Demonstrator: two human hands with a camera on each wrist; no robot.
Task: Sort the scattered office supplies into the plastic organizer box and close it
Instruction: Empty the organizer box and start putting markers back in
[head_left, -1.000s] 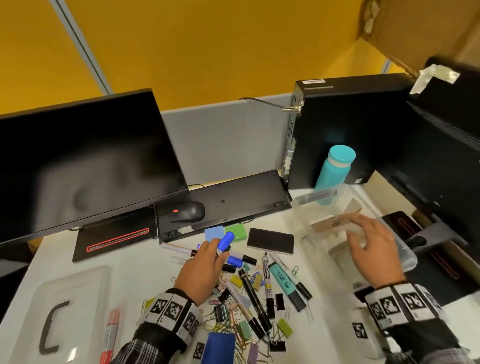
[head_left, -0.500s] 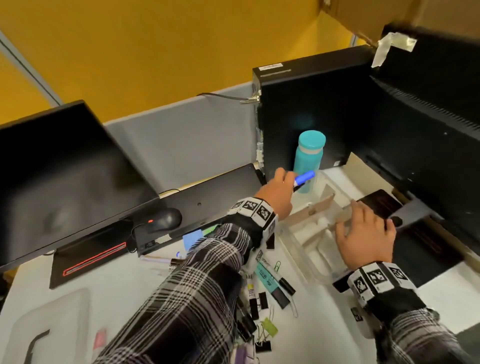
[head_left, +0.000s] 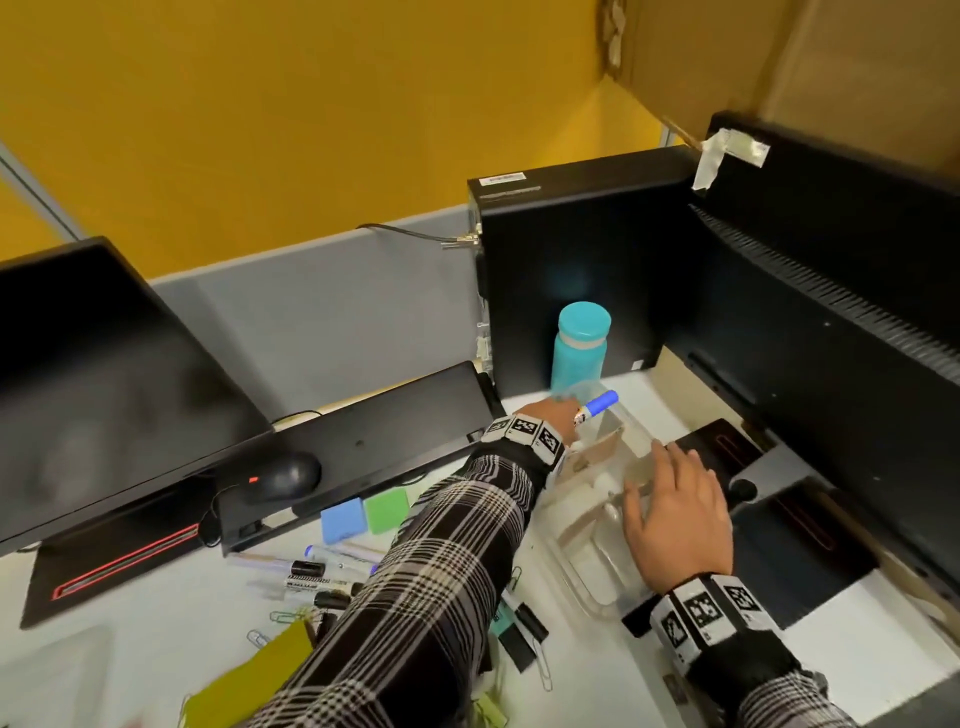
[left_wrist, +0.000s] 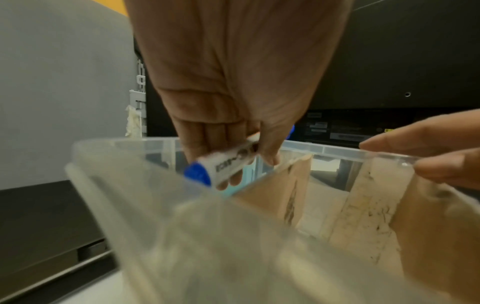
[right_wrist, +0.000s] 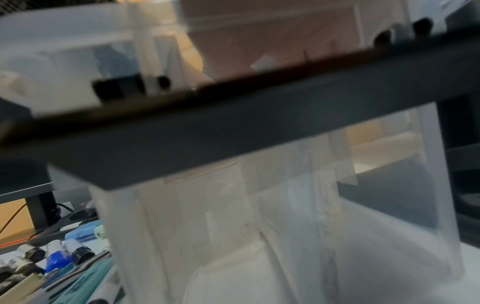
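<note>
My left hand (left_wrist: 233, 86) clenches a blue-capped marker (left_wrist: 223, 164) just over the organizer box's (head_left: 587, 582) far rim; my right hand (head_left: 675, 514) lies flat on the near rim. Released crooked, it probably catches the cardboard divider (left_wrist: 285, 189) below.

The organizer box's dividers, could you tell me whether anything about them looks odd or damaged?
Yes. The cardboard dividers inside the clear organizer box look grubby, with dark smudges and scuffs on their faces, and one pale strip looks stained. They also seem to stand at uneven angles, though motion blur makes that hard to confirm.
</note>
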